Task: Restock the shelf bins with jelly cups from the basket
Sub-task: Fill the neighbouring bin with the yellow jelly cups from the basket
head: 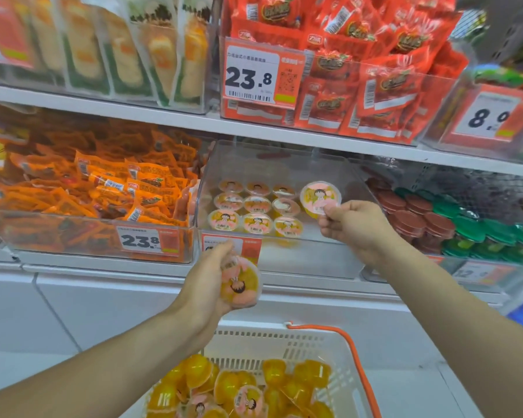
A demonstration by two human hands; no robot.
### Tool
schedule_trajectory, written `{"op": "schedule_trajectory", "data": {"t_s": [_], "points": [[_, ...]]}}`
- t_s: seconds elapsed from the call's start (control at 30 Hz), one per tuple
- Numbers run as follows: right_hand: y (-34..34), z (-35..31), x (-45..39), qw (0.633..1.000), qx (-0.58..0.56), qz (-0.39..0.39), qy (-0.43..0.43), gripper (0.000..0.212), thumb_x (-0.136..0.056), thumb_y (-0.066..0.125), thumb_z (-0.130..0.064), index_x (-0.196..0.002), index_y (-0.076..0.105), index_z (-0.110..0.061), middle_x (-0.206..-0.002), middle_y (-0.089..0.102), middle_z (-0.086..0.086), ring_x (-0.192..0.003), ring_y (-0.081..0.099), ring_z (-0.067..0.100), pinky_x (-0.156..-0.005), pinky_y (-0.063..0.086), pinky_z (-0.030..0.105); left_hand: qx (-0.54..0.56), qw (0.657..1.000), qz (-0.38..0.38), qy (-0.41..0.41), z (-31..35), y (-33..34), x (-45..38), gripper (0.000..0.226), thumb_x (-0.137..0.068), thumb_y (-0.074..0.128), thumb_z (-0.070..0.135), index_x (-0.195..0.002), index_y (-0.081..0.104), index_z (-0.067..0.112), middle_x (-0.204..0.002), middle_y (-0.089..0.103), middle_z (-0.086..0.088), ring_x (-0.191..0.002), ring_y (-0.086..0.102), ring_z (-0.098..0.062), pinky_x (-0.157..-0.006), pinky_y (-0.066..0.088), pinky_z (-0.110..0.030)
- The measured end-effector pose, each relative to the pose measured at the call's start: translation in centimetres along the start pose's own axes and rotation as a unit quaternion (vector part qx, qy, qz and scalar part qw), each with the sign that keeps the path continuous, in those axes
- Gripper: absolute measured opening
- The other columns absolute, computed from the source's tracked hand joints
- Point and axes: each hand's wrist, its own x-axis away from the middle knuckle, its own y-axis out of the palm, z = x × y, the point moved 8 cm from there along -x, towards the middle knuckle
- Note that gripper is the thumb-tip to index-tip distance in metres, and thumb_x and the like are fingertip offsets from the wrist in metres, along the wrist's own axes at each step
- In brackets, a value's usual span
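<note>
Your right hand (349, 224) pinches a round jelly cup (320, 198) by the edge of its foil lid, thumb on top, and holds it tilted over the right part of the clear plastic bin (284, 260). Inside this bin nine cups (255, 206) stand in three neat rows at the left, with lids up, pink and yellow with a cartoon print.

Your left hand (207, 285) is lower, in front of the bin's orange price tag (248, 247), with the fingers curled around a second cup (240, 285); its glossy lid faces the camera.

Below, the white basket (329, 357) has slotted plastic walls and an orange handle (355, 357). It holds a loose heap of cups (242, 387), most of them lying on the side, so the smooth yellow jelly shows.

The bin at the left holds crinkled orange packets (103, 188); the one at the right holds flat red and green cups (453, 224).
</note>
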Motion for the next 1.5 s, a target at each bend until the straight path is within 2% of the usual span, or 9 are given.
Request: {"op": "schedule_trajectory", "data": {"t_s": [0.23, 0.43, 0.63, 0.9, 1.07, 1.13, 1.27, 1.4, 1.5], "points": [[1.0, 5.5, -9.3, 0.978, 0.052, -0.002, 0.2, 0.025, -0.105, 0.04, -0.004, -0.083, 0.05, -0.008, -0.054, 0.048, 0.005, -0.048, 0.045, 0.009, -0.035, 0.043, 0.016, -0.014, 0.998, 0.032, 0.048, -0.4, -0.1, -0.8, 0.038, -0.1, 0.047, 0.04, -0.113, 0.057, 0.005, -0.096, 0.063, -0.02, -0.082, 0.066, -0.032, -0.067, 0.063, -0.041], [1.7, 7.8, -11.2, 0.968, 0.057, -0.006, 0.246, 0.029, -0.106, 0.039, -0.004, -0.078, 0.047, -0.008, -0.039, 0.047, 0.003, -0.045, 0.043, 0.01, -0.033, 0.038, 0.014, 0.036, 0.998, 0.042, 0.011, -1.3, -0.7, -0.8, 0.041, -0.1, 0.044, 0.04, -0.121, 0.058, 0.007, -0.114, 0.063, -0.024, -0.102, 0.067, -0.04, -0.061, 0.062, -0.039], [0.8, 9.3, -12.1, 0.963, 0.042, 0.016, 0.265, 0.026, -0.105, 0.043, -0.008, -0.08, 0.047, -0.007, -0.047, 0.047, 0.003, -0.049, 0.042, 0.01, -0.033, 0.038, 0.016, 0.024, 0.998, 0.054, 0.013, -0.7, -1.6, -1.2, 0.041, -0.1, 0.044, 0.043, -0.111, 0.062, 0.009, -0.104, 0.068, -0.028, -0.082, 0.072, -0.044, -0.054, 0.06, -0.037], [1.0, 7.9, -12.0, 0.972, 0.05, -0.005, 0.232, 0.013, -0.104, 0.049, -0.018, -0.111, 0.056, -0.01, -0.077, 0.06, 0.011, -0.065, 0.057, 0.018, -0.047, 0.054, 0.026, 0.048, 0.996, 0.078, 0.023, -0.1, -1.2, -0.5, 0.033, -0.105, 0.037, 0.036, -0.122, 0.053, 0.012, -0.099, 0.066, -0.02, -0.069, 0.072, -0.043, -0.047, 0.059, -0.032], [-0.5, -0.2, -9.5, 0.925, 0.376, 0.054, 0.012, 0.023, -0.093, 0.064, -0.024, -0.093, 0.068, -0.001, -0.081, 0.072, 0.014, -0.064, 0.066, 0.025, -0.06, 0.055, 0.032, -0.016, 0.993, 0.114, 0.028, 0.0, -1.4, -0.1, 0.028, -0.107, 0.036, 0.033, -0.117, 0.055, 0.015, -0.098, 0.069, -0.011, -0.068, 0.074, -0.036, -0.038, 0.044, -0.026], [2.0, -2.9, -5.0, 0.951, 0.299, -0.009, -0.079, 0.02, -0.092, 0.069, -0.024, -0.09, 0.068, -0.003, -0.076, 0.071, 0.01, -0.057, 0.062, 0.017, -0.055, 0.051, 0.027, -0.036, 0.991, 0.125, 0.023, -0.2, -1.5, -0.1, 0.027, -0.107, 0.037, 0.032, -0.113, 0.057, 0.015, -0.097, 0.07, -0.01, -0.066, 0.074, -0.031, -0.042, 0.034, -0.025], [7.6, 0.1, 6.5, 0.963, 0.102, -0.249, 0.024, 0.022, -0.091, 0.068, -0.021, -0.096, 0.059, -0.001, -0.068, 0.064, 0.015, -0.047, 0.054, 0.019, -0.045, 0.043, 0.027, 0.003, 0.992, 0.123, 0.024, -0.3, -0.9, -0.1, 0.026, -0.108, 0.036, 0.029, -0.119, 0.052, 0.012, -0.101, 0.069, -0.016, -0.07, 0.074, -0.035, -0.045, 0.048, -0.028], [8.8, 5.0, 10.7, 0.965, 0.052, -0.247, 0.076, 0.056, -0.077, 0.076, -0.036, -0.107, 0.051, 0.003, -0.071, 0.066, 0.016, -0.055, 0.059, 0.024, -0.05, 0.048, 0.029, 0.035, 0.993, 0.115, 0.02, -0.5, 0.0, 0.4, 0.017, -0.107, 0.04, 0.021, -0.121, 0.049, 0.015, -0.1, 0.072, -0.013, -0.069, 0.075, -0.027, -0.063, 0.058, -0.031], [8.6, 5.3, 10.8, 0.979, -0.008, -0.197, 0.052, 0.045, -0.083, 0.075, -0.029, -0.106, 0.048, -0.001, -0.071, 0.067, 0.019, -0.054, 0.058, 0.025, -0.048, 0.047, 0.029, -0.024, 0.993, 0.113, 0.022, -0.8, 0.0, 0.2, 0.013, -0.104, 0.046, 0.018, -0.116, 0.048, 0.013, -0.097, 0.071, -0.015, -0.079, 0.073, -0.032, -0.069, 0.06, -0.037]]}}
